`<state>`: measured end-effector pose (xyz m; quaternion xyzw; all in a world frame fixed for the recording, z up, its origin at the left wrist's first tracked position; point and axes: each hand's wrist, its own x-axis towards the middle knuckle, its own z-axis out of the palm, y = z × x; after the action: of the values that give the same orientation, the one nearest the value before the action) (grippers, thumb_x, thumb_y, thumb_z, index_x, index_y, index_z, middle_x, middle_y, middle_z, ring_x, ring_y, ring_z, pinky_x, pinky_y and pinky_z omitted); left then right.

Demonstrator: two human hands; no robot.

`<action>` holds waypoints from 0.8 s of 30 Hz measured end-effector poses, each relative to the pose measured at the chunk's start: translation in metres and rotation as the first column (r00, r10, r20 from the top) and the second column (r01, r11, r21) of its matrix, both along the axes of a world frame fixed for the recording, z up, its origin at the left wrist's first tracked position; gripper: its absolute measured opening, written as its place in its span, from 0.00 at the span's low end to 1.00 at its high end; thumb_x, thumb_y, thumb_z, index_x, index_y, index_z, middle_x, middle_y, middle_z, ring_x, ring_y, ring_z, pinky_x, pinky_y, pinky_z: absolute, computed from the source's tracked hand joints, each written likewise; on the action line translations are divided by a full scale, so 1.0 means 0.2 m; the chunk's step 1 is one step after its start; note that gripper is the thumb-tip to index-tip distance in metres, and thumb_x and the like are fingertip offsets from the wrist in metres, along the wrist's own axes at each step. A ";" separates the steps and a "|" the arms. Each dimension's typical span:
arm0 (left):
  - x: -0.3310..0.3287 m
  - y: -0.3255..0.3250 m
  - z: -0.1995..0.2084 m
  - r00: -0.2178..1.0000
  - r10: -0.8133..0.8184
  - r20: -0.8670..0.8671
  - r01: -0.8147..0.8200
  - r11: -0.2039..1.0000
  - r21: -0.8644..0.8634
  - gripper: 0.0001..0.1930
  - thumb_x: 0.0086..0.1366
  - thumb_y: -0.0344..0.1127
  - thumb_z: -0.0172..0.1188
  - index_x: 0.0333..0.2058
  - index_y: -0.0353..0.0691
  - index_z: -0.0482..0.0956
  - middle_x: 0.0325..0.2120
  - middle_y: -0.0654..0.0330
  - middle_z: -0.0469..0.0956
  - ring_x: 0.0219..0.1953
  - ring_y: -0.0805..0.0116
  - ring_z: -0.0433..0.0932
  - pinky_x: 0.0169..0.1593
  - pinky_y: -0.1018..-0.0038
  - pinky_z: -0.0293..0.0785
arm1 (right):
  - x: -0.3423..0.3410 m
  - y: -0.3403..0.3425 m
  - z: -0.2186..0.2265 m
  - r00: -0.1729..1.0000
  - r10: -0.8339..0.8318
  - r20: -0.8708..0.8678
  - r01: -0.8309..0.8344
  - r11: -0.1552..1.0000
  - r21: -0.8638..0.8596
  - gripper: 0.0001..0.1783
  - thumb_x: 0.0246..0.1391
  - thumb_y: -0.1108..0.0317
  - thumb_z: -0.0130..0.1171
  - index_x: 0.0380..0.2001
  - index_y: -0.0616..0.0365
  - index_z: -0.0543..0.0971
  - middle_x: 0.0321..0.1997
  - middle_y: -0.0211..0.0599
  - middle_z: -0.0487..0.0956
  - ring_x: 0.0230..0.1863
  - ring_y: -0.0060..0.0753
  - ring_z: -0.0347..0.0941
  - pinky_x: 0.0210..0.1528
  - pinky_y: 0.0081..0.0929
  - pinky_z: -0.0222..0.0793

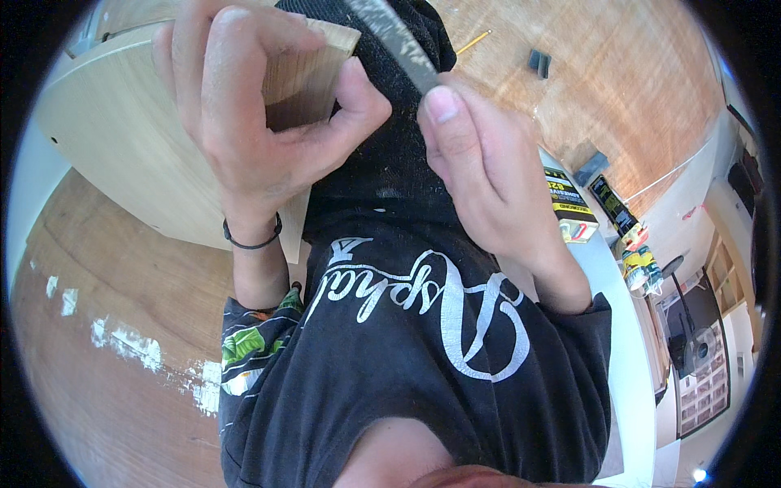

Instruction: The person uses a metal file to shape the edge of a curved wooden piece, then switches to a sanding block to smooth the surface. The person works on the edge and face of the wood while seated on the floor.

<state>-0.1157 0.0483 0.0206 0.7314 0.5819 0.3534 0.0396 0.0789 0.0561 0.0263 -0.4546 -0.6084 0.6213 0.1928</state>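
My left hand (236,106) is curled round the end of a pale wooden panel (122,106). Its thumb and fingers press near the panel's corner, and a dark band circles the wrist. In my right hand (488,163) is a flat grey file (403,45) with pale dust on its face. My right thumb lies along the file's near end, while its far end runs out of the picture at the top. The file's visible part is just right of the panel's corner, apart from it in the picture. The palm hides the rest of the grip.
A wooden floor (602,49) has a yellow pencil (473,42) and a small dark block (538,63) on it. At the right stand a yellow-and-black box (569,203) and a black package (612,203). White smears (130,346) mark the brown wooden surface at left.
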 end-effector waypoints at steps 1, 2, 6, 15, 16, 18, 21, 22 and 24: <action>0.00 0.00 0.00 0.999 -0.012 -0.033 0.012 1.000 0.009 0.16 0.40 0.25 0.67 0.30 0.41 0.74 0.30 0.58 0.75 0.35 0.63 0.73 0.42 0.71 0.69 | 0.01 0.01 0.01 1.000 0.021 -0.010 -0.021 1.000 0.024 0.24 0.72 0.55 0.40 0.26 0.61 0.70 0.16 0.31 0.66 0.18 0.22 0.63 0.23 0.25 0.59; 0.01 0.00 0.01 1.000 -0.010 -0.021 0.011 1.000 0.013 0.15 0.39 0.25 0.67 0.30 0.41 0.74 0.30 0.58 0.75 0.35 0.63 0.73 0.42 0.71 0.69 | 0.01 0.01 0.01 0.999 0.036 -0.008 -0.036 0.999 0.037 0.24 0.72 0.55 0.40 0.27 0.61 0.70 0.16 0.31 0.66 0.18 0.22 0.63 0.23 0.25 0.59; 0.00 0.01 0.01 0.995 -0.025 -0.094 0.024 1.000 -0.016 0.18 0.40 0.25 0.67 0.32 0.40 0.72 0.31 0.58 0.74 0.34 0.65 0.72 0.42 0.72 0.68 | 0.00 0.05 0.01 0.997 0.081 -0.003 -0.081 0.994 0.069 0.23 0.72 0.56 0.41 0.28 0.61 0.71 0.15 0.32 0.66 0.17 0.26 0.64 0.23 0.27 0.60; -0.04 -0.01 -0.06 0.998 -0.042 0.052 0.043 0.999 -0.014 0.32 0.44 0.26 0.72 0.40 0.43 0.54 0.34 0.57 0.69 0.34 0.71 0.67 0.41 0.76 0.68 | -0.04 0.08 0.02 0.988 0.136 0.070 -0.144 0.983 0.114 0.22 0.72 0.56 0.41 0.31 0.62 0.72 0.16 0.45 0.67 0.18 0.45 0.68 0.25 0.36 0.62; -0.05 -0.01 -0.06 0.998 -0.046 0.036 0.047 0.999 -0.018 0.33 0.44 0.26 0.72 0.40 0.43 0.54 0.34 0.57 0.69 0.33 0.71 0.67 0.40 0.76 0.68 | -0.06 0.08 0.02 0.989 0.127 0.074 -0.135 0.985 0.108 0.21 0.72 0.56 0.41 0.31 0.62 0.72 0.16 0.46 0.67 0.19 0.45 0.68 0.26 0.37 0.62; -0.05 -0.01 -0.07 0.990 -0.067 0.121 0.066 0.998 0.018 0.33 0.44 0.27 0.73 0.40 0.43 0.54 0.34 0.57 0.69 0.33 0.71 0.67 0.39 0.76 0.68 | -0.09 0.10 0.00 0.992 0.119 0.044 -0.124 0.983 0.139 0.22 0.72 0.55 0.41 0.31 0.62 0.72 0.17 0.48 0.67 0.20 0.46 0.68 0.27 0.38 0.62; -0.06 -0.02 -0.08 0.995 -0.026 0.091 0.026 1.000 0.004 0.33 0.44 0.28 0.73 0.40 0.43 0.54 0.34 0.56 0.69 0.32 0.71 0.67 0.39 0.77 0.68 | -0.13 0.16 -0.04 0.987 0.143 0.070 -0.154 0.970 0.189 0.24 0.72 0.54 0.40 0.30 0.63 0.72 0.18 0.47 0.68 0.21 0.44 0.68 0.28 0.38 0.62; -0.06 -0.02 -0.08 0.999 -0.003 0.054 0.004 1.000 -0.012 0.33 0.44 0.28 0.73 0.40 0.44 0.54 0.34 0.56 0.69 0.32 0.71 0.67 0.39 0.77 0.68 | -0.14 0.17 -0.05 0.991 0.127 0.048 -0.135 0.963 0.234 0.24 0.72 0.53 0.40 0.29 0.63 0.72 0.18 0.46 0.68 0.21 0.43 0.68 0.28 0.38 0.62; -0.05 -0.02 -0.08 0.998 -0.017 0.064 0.015 0.999 0.034 0.34 0.44 0.28 0.73 0.40 0.44 0.54 0.34 0.56 0.69 0.32 0.71 0.67 0.40 0.77 0.68 | -0.13 0.16 -0.05 0.993 0.105 0.060 -0.114 0.977 0.181 0.25 0.72 0.52 0.40 0.28 0.62 0.71 0.17 0.40 0.68 0.20 0.37 0.67 0.27 0.35 0.62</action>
<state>-0.1263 0.0446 0.0037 0.7249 0.5684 0.3861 0.0490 0.0520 0.0885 0.0157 -0.4158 -0.6921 0.5605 0.1842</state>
